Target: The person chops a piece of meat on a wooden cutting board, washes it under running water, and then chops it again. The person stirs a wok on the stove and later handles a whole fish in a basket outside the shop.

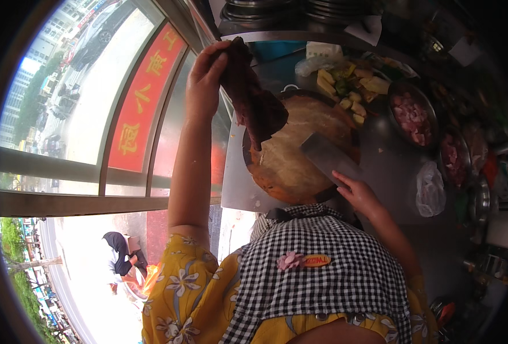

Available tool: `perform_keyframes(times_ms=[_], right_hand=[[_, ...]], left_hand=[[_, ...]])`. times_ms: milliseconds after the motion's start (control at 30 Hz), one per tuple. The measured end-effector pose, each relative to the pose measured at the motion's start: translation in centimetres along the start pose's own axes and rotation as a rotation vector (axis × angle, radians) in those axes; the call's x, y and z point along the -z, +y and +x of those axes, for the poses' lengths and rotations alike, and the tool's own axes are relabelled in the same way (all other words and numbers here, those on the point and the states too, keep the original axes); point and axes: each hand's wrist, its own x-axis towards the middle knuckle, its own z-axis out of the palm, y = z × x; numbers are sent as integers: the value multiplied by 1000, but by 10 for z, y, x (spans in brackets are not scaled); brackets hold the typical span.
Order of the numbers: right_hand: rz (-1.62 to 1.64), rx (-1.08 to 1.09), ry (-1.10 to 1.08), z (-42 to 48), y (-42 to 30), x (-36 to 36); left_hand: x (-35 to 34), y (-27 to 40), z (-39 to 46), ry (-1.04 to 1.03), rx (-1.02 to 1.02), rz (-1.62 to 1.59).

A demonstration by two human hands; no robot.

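My left hand [209, 71] is raised at the upper left of the round wooden chopping block [299, 163]. It grips the upper end of a dark, wet-looking cloth [256, 99], whose lower end hangs over the block's left part. My right hand [357, 193] is at the block's lower right, around the handle of a cleaver [329, 155]. The broad blade points up and left across the block's right side. The handle is mostly hidden by my fingers. The block's top bears pale smears.
Vegetable pieces [357, 86] lie behind the block. Steel bowls of cut meat [413, 116] and darker meat [454, 159] stand to the right, near a clear plastic bag [430, 189]. Window frames [103, 180] run along the left; a person [122, 258] crouches outside.
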Motion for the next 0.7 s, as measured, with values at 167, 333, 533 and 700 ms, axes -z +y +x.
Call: perform_keyframes(times_ms=[167, 333, 533, 700], right_hand=[[20, -33, -13, -1, -14, -2], [-7, 43, 34, -4, -7, -10], [52, -85, 24, -9, -10, -19], [46, -161, -12, -10, -18, -18]], left_hand=[[36, -96, -39, -212, 412, 1250], [10, -188, -102, -426, 52, 1455], [13, -215, -116, -272, -88, 1312], [14, -190, -163, -339, -20, 1210]])
